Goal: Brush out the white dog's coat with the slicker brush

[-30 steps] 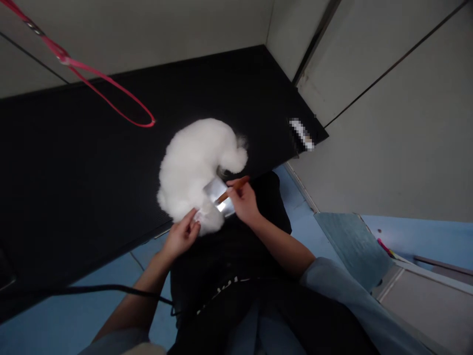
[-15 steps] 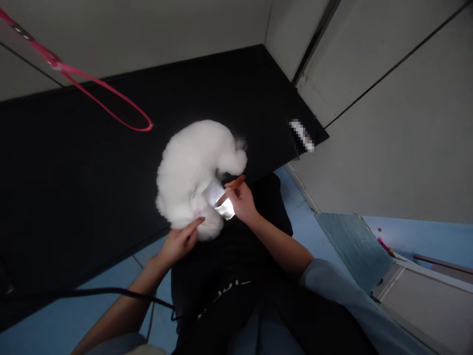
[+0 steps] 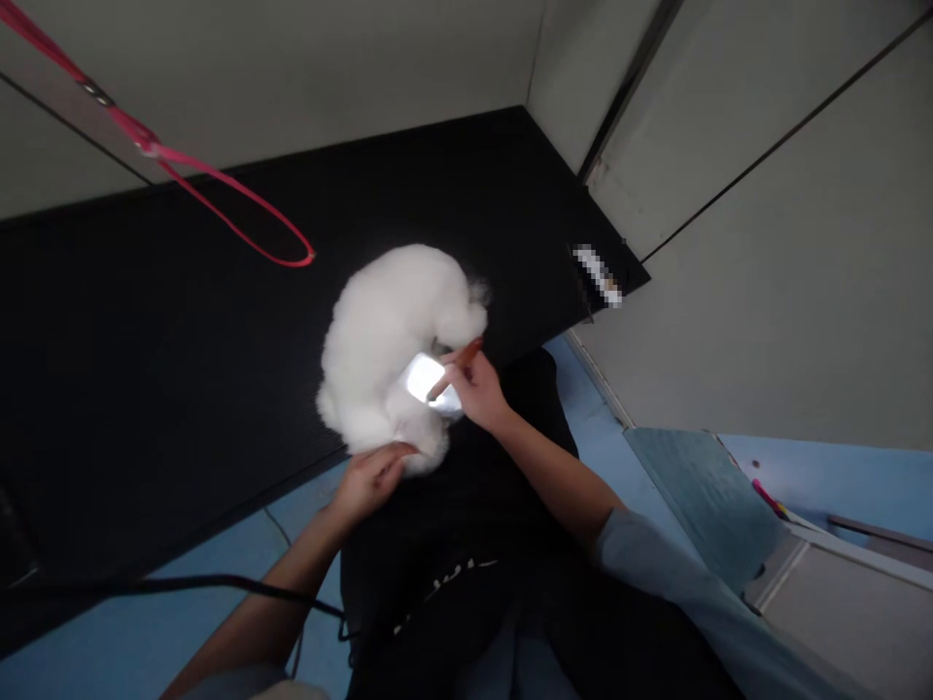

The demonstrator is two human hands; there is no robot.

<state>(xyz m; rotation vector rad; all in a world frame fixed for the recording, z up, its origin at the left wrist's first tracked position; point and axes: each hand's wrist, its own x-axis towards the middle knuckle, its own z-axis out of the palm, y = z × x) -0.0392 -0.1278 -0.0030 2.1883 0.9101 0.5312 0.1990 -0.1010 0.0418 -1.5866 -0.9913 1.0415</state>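
Observation:
A white fluffy animal (image 3: 386,331) lies curled on the black table (image 3: 182,321), near its front edge. My right hand (image 3: 477,389) is closed round the reddish-brown handle of a slicker brush (image 3: 430,381). The brush's flat metal head shines brightly and lies against the fur on the inner side of the curl. My left hand (image 3: 375,476) is at the near end of the animal, its fingers closed together against the white fur. Whether fur is pinched between those fingertips is hard to tell.
A pink-red loop leash (image 3: 240,214) hangs over the table at the upper left. A pixelated white object (image 3: 598,275) is at the table's right corner. A black cable (image 3: 219,581) crosses at the lower left. Grey walls (image 3: 787,272) stand behind and to the right.
The left hand's extended index finger has drawn in beside the other fingers. The brush head has tilted and shows brighter. The whole view has shifted slightly, with the leash lower and further right.

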